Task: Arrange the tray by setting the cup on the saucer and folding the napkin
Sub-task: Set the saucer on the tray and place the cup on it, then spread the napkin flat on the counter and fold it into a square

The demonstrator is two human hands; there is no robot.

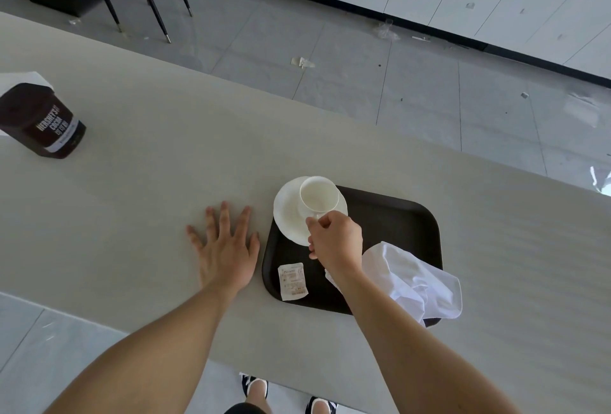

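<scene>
A dark brown tray lies on the pale table. At its far left corner sits a white saucer, with a white cup on it. My right hand pinches the cup's handle from the near side. A crumpled white napkin lies unfolded on the tray's near right part, draping over the edge. My left hand rests flat on the table just left of the tray, fingers spread.
A small white paper packet lies on the tray's near left. A brown cocoa tin stands at the table's far left. The table's far edge runs diagonally; beyond it are floor tiles and chair legs.
</scene>
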